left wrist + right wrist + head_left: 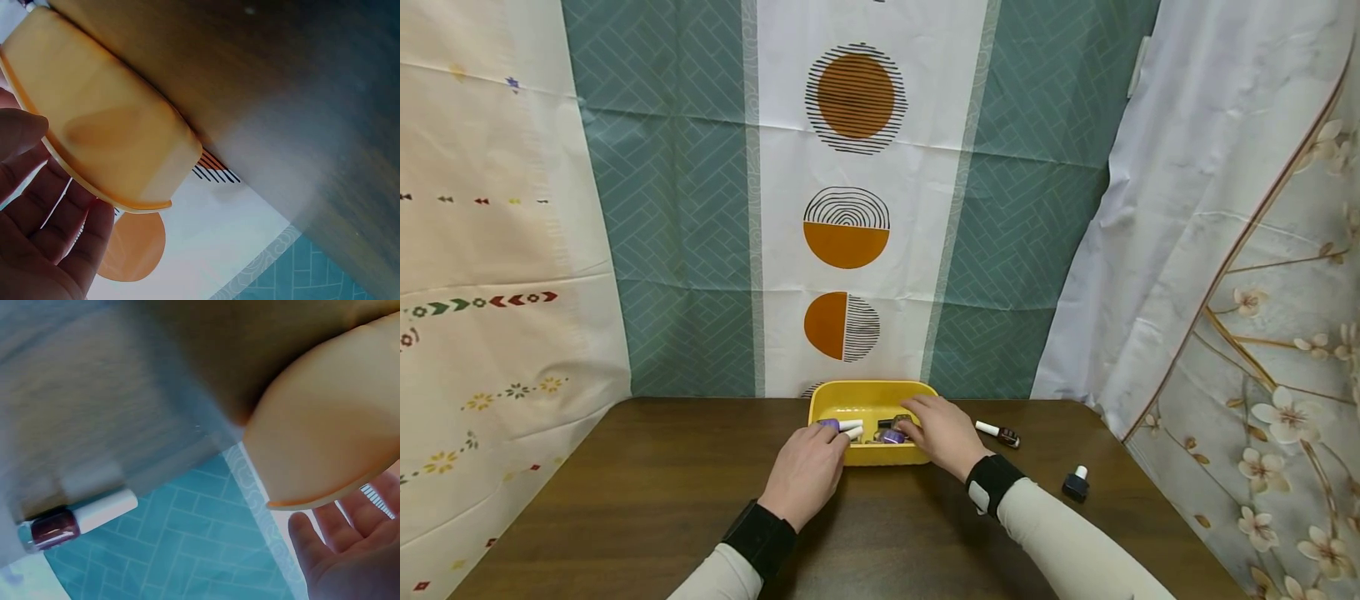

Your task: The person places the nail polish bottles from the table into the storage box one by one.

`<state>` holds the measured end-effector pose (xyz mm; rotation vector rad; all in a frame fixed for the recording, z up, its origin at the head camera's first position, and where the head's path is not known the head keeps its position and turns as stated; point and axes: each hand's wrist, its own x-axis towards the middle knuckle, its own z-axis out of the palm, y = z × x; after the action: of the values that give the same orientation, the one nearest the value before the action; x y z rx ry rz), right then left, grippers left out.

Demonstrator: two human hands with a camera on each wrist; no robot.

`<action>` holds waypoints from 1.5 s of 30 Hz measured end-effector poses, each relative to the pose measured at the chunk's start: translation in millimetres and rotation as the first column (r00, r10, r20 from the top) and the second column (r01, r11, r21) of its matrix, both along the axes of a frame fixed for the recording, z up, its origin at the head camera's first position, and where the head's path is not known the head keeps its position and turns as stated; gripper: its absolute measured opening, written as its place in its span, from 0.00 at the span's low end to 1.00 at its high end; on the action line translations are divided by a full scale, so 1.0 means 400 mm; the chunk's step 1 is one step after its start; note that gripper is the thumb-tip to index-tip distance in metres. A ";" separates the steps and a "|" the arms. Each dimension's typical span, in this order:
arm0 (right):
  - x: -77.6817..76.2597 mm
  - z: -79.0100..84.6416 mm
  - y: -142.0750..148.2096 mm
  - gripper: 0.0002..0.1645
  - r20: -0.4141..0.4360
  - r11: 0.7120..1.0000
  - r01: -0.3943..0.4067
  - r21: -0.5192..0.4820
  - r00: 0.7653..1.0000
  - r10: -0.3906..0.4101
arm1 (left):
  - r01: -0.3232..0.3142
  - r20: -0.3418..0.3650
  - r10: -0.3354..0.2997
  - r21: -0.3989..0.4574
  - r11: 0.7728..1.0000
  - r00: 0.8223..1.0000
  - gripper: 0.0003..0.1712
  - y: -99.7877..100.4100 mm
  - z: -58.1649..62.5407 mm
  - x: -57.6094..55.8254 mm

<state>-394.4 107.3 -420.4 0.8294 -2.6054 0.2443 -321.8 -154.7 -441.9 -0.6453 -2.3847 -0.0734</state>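
A yellow plastic bin (pixel 880 455) stands at the far edge of the table with several nail polish bottles in it. Purple bottles (pixel 891 437) and white caps (pixel 850 425) show inside. My left hand (pixel 805 471) grips the bin's near left corner; in the left wrist view the thumb (pixel 28 130) lies against the outer wall and the fingers reach over the rim. My right hand (pixel 947 433) reaches over the right side, thumb and fingers apart, close over a bottle with a dark cap (pixel 884 423). In the right wrist view its fingertips are hidden behind the rim.
Right of the bin a dark red nail polish bottle (pixel 1007 437) with a white cap lies on its side. Nearer on the right is a dark bottle (pixel 1075 487), also white-capped. Behind the brown table (pixel 647 483) hangs a patterned curtain (pixel 700 208); more fabric hangs at both sides.
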 end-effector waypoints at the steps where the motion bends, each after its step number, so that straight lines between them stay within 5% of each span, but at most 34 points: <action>1: 0.003 0.000 0.006 0.28 -0.001 1.000 -0.002 -0.001 1.000 0.002 | -0.001 0.002 0.001 -0.001 1.000 1.000 0.13 0.000 0.001 0.000; 23: 0.032 0.003 0.122 0.43 -0.002 0.998 0.055 0.043 0.998 -0.055 | -0.004 0.006 0.004 -0.004 1.000 1.000 0.14 0.003 0.000 0.003; 45: -0.002 -0.018 0.229 0.42 -0.044 0.989 0.149 0.018 0.988 -0.148 | -0.003 0.009 0.003 0.009 1.000 1.000 0.15 0.002 -0.003 -0.002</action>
<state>-395.3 198.9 -427.6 0.6360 -2.6184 0.1551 -322.8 -154.0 -443.1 -0.6384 -2.3932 -0.0853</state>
